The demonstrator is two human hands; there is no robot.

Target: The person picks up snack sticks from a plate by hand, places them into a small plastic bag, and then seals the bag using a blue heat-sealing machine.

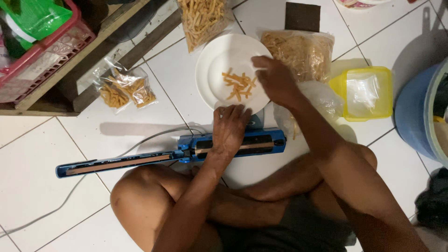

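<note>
A white plate (212, 60) sits on the tiled floor with several orange snack sticks (238, 85) on it. My right hand (276, 80) reaches over the plate's right side, fingers curled near the sticks; whether it holds any I cannot tell. My left hand (230, 128) rests at the plate's near rim, fingers apart, over the base of a blue heat sealer (261, 142). The sealer's long arm (112, 164) lies swung out to the left.
Two small filled snack bags (125, 89) lie left of the plate. Large bags of sticks (203, 18) (301, 51) lie behind it. A yellow container (366, 93), a blue bucket (417, 119), a red basket (39, 51) on a wooden shelf, and the sealer's cable (70, 191) surround me.
</note>
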